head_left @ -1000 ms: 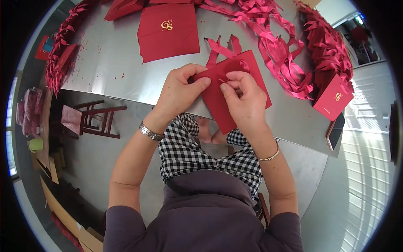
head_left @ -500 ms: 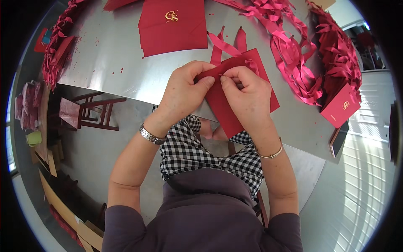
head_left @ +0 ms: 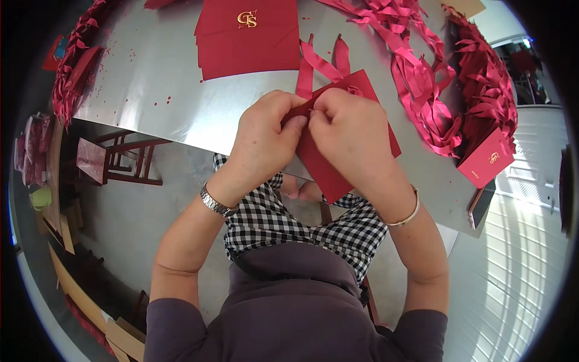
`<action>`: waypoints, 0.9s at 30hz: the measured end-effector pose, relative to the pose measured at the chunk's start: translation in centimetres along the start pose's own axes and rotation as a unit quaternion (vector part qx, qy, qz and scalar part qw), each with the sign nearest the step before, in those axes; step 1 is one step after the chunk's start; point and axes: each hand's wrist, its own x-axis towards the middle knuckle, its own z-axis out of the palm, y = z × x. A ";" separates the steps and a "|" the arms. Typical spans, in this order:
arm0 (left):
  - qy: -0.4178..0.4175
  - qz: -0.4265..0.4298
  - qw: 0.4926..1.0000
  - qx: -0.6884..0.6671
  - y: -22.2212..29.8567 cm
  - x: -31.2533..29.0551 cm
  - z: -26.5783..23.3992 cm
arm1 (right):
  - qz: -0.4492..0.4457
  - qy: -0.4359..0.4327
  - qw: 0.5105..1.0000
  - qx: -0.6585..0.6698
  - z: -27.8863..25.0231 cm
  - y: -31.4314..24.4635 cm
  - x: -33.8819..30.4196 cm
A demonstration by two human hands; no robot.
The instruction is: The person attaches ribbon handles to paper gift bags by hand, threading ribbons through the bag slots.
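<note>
A red paper bag [head_left: 327,166], lying flat, is tilted between my hands at the table's near edge. My left hand [head_left: 268,130] pinches its upper left edge between thumb and fingers. My right hand [head_left: 350,123] lies across the bag, its thumb and forefinger pinched together close to my left thumb. A small thin tip shows at that pinch; what it belongs to is hidden. Pink-red ribbon [head_left: 319,63] with dark pointed ends extends beyond the bag's far edge. A little ribbon loop [head_left: 354,90] shows beside my right knuckles.
A stack of red bags [head_left: 247,45] with a gold emblem lies ahead on the metal table [head_left: 145,114]. Loose ribbons [head_left: 422,84] and a row of ribboned bags [head_left: 485,78] lie right, near a phone [head_left: 481,202]. A wooden stool [head_left: 93,160] stands left.
My right hand has shifted slightly left and turned over the bag, its pinch now nearer my left thumb. My right elbow has swung outward. The left hand keeps its hold.
</note>
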 end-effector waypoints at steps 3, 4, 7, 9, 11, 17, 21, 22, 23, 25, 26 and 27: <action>0.015 0.004 1.000 -0.008 -0.2 0.0 0.1 | 0.115 -0.019 0.981 0.154 -0.2 -0.1 0.4; 0.020 0.015 1.000 -0.007 -0.3 0.0 0.2 | 0.065 -0.026 0.995 0.067 -0.1 -0.6 0.2; 0.021 0.030 0.999 -0.002 -0.3 -0.1 -0.1 | -0.013 -0.049 0.998 -0.042 -0.8 -1.5 0.3; 0.023 0.023 0.999 -0.006 -0.2 -0.2 0.0 | -0.041 -0.065 0.995 -0.063 -1.1 -1.3 0.7; 0.027 0.018 0.999 -0.011 -0.1 -0.3 0.0 | 0.057 -0.090 0.991 0.083 -1.3 -0.1 1.2; -0.032 0.046 0.989 -0.141 -0.5 0.0 -0.8 | 0.118 -0.106 0.957 0.241 -1.5 1.4 1.2; -0.066 -0.025 0.990 -0.125 -0.2 1.2 -2.0 | 0.152 -0.119 0.940 0.282 -2.3 0.9 0.2; -0.128 -0.029 0.987 -0.094 -0.3 1.7 -2.3 | 0.146 -0.134 0.936 0.289 -2.7 0.7 0.0; -0.124 -0.025 0.988 -0.092 -0.1 2.5 -2.7 | 0.141 -0.131 0.938 0.288 -2.8 0.7 -0.2; -0.313 -0.079 0.940 -0.108 1.3 4.0 -3.9 | 0.135 -0.122 0.940 0.288 -2.8 0.8 -0.7; -0.327 -0.084 0.936 -0.098 1.3 4.3 -3.8 | 0.133 -0.119 0.941 0.287 -2.9 0.8 -1.0; -0.326 -0.080 0.937 -0.095 1.5 4.6 -4.0 | 0.129 -0.117 0.943 0.284 -3.0 0.7 -1.1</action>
